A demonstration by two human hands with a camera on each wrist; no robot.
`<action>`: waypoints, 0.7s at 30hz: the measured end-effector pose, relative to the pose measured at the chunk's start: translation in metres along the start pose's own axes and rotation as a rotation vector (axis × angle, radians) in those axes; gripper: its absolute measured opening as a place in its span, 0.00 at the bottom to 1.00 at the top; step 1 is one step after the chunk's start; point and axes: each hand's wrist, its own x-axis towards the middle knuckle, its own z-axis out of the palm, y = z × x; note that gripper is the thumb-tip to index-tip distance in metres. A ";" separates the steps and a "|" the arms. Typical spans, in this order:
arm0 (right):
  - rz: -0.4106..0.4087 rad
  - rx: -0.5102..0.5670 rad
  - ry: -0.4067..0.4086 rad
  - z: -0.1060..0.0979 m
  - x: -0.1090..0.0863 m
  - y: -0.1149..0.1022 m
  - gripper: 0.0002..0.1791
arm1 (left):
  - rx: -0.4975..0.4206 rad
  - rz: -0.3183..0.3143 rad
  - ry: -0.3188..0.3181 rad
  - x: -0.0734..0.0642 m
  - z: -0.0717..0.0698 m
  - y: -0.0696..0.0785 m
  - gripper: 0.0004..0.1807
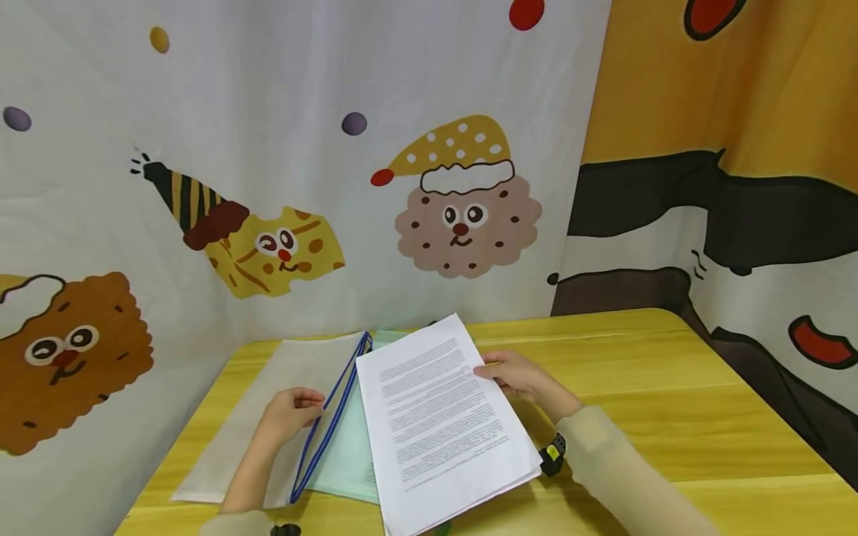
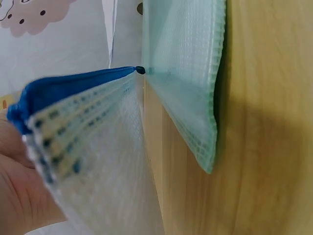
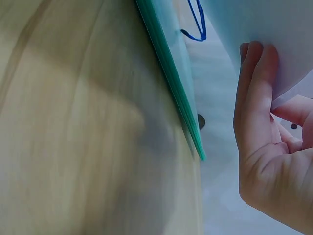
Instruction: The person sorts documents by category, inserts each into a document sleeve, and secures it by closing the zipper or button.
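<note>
My left hand [image 1: 287,417] pinches the near edge of a whitish mesh zip pouch [image 1: 244,406], beside its blue zipper. The two blue edges of the pouch's mouth stand apart, and in the left wrist view that blue zipper edge [image 2: 73,85] is lifted off the table. My right hand [image 1: 519,376] holds a few sheets of printed paper [image 1: 439,417] by the right edge, thumb on top and fingers beneath. The sheets are tilted above a pale green mesh pouch [image 1: 345,454] and hide much of it.
The green pouch lies on a yellow wood-grain table [image 1: 623,387], partly under the white pouch. Behind the table hangs a white curtain [image 1: 295,82] with cartoon biscuits and cheese. A dark band with a yellow-marked device [image 1: 553,454] is on the right wrist.
</note>
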 end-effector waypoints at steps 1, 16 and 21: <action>0.004 0.006 -0.002 0.001 0.001 0.000 0.21 | -0.006 0.003 0.002 0.000 0.001 0.000 0.10; -0.006 0.034 -0.018 0.015 0.010 0.007 0.20 | -0.037 -0.016 -0.017 -0.001 0.005 0.000 0.09; -0.010 0.093 0.056 0.023 0.019 0.006 0.20 | -0.073 -0.012 -0.041 -0.004 0.006 0.002 0.10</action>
